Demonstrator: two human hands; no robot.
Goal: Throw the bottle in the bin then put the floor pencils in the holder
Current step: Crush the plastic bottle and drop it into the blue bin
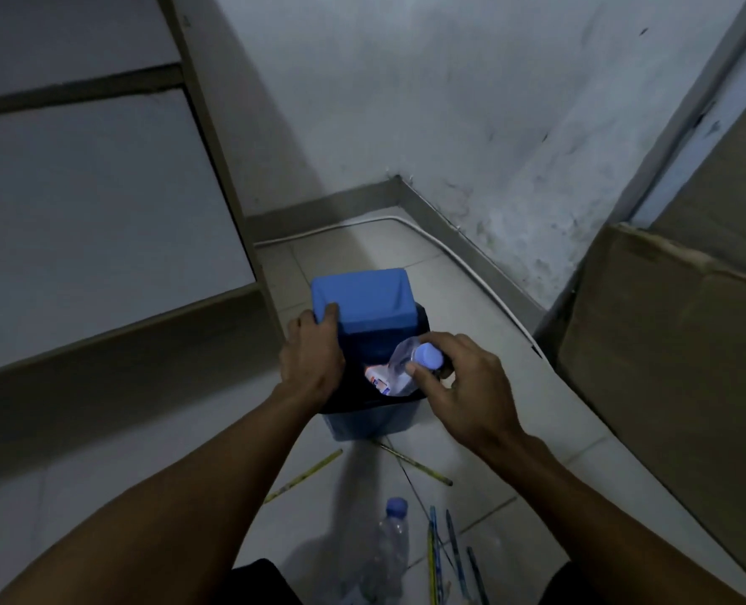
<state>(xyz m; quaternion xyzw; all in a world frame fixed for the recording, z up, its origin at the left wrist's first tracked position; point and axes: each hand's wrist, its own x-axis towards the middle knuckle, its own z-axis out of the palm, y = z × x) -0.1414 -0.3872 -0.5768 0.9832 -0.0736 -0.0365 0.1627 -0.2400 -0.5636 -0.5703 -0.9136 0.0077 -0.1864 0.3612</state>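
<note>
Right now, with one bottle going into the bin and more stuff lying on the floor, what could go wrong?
1. The left hand holds up the blue swing lid; if it slips, the lid could knock the clear plastic bottle with the blue cap that the right hand is lowering.
2. A second clear bottle and thin scattered pencils lie near the person's feet, easy to step on in this dim light.

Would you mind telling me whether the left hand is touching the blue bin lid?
Touching. The head view shows the left hand with its fingers curled over the near edge of the raised blue lid, with no gap visible between them.
</note>
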